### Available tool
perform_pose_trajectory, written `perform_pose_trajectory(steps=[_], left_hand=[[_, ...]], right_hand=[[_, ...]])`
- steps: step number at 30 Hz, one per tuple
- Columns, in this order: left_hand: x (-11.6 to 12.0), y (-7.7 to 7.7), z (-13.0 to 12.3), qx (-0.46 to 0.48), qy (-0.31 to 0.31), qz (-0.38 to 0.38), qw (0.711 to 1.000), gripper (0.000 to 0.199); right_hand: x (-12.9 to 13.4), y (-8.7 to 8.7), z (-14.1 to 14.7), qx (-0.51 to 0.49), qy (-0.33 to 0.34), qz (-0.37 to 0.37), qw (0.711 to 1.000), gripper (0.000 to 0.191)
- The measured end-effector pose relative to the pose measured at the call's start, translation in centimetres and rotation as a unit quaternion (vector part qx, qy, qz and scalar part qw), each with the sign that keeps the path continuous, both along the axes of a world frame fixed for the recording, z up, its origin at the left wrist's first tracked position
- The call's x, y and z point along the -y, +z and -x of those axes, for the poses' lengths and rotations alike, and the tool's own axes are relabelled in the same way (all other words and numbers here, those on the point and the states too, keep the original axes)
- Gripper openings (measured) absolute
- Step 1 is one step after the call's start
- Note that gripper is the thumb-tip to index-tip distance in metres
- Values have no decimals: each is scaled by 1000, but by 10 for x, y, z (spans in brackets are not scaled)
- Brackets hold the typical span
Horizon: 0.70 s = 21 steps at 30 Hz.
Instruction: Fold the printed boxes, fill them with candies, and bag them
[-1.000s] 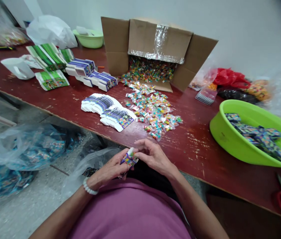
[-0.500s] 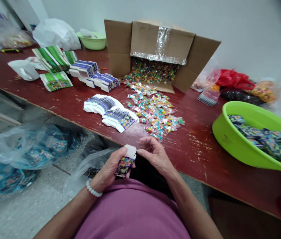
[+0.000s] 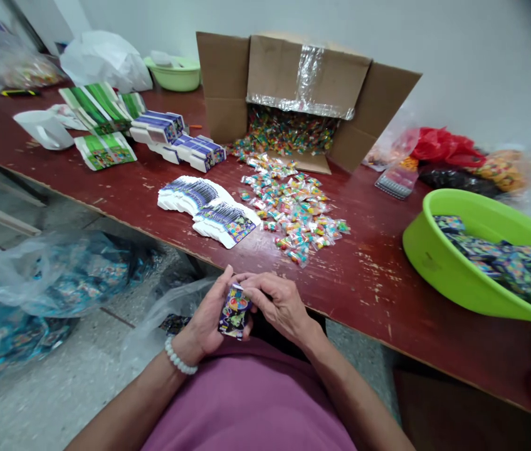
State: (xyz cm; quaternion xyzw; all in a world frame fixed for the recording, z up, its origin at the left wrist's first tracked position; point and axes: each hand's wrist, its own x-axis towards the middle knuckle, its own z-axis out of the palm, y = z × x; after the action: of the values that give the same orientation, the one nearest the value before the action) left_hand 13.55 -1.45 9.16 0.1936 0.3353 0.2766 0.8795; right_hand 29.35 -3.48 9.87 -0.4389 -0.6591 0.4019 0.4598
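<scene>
L. hand (image 3: 206, 316): fingers curled round small printed box (image 3: 236, 312), held upright-ish btwn table edge and torso. R. hand (image 3: 280, 304): fingers bent, thumb and fingertips at box's top end. Both forearms reach fwd, wrists converging below counter (image 3: 363, 269) edge.

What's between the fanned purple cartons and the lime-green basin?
Head view: a loose spread of wrapped candies lies beside the fanned purple cartons; past it, a bare, scuffed stretch of red tabletop runs to the lime-green basin.
</scene>
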Motion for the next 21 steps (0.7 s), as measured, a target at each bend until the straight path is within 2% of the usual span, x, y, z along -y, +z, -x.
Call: perform_pose_trajectory(steps=[2,5,9,12,14,16,19,21], left_hand=[[0,-1,-1,-20,17,-13,1000,51],[2,-4,-3,-76,28,-29,996,56],[3,-8,-3,-117,26,-30,992,60],[3,-8,-1,-119,22,-32,992,57],[1,-8,1,-117,23,-22,993,55],[-1,-8,2,-104,19,-4,994,49],[-4,-7,2,-77,20,18,997,37],[-6,-6,1,-61,36,11,997,37]], right_hand=[[-2,0,1,-62,5,80,995,17],[-7,-6,4,-166,11,187,968,18],[-12,-15,9,-164,-42,220,961,23],[-11,-16,9,-125,-64,209,968,20],[-9,-13,8,-75,-69,166,981,16],[-7,-10,6,-44,-44,112,992,15],[-3,-10,6,-59,-9,69,996,12],[-3,-15,9,-80,-33,81,993,9]])
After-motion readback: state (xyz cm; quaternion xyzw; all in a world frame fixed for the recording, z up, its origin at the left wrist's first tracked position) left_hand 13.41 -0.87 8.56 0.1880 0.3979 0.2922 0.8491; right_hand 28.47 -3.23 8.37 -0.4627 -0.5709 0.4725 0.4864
